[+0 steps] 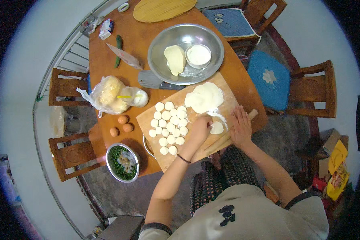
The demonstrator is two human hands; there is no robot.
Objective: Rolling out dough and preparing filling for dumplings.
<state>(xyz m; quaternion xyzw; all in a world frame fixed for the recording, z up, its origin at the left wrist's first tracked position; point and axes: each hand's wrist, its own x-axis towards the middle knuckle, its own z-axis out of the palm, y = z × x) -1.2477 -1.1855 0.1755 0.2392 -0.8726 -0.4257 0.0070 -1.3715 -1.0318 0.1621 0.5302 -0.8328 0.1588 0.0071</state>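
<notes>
On the wooden board (150, 118), my left hand (201, 127) pinches the left edge of a small flattened dough round (217, 128). My right hand (241, 126) lies with its fingers extended over a wooden rolling pin (219, 144), which slants along the board's near right side. Several small dough pieces (171, 127) stand in loose rows left of my left hand. Beyond my hands is an overlapping stack of rolled dough wrappers (204, 97), with loose white flour (217, 115) between it and the small round.
Behind the board are a cleaver (159, 82) and a steel basin (151, 54) with dough (175, 60) and a bowl of flour (199, 56). To the left are bagged food (111, 96), eggs (127, 127) and a metal bowl of chopped green filling (118, 162). Wooden chairs surround the table (132, 112).
</notes>
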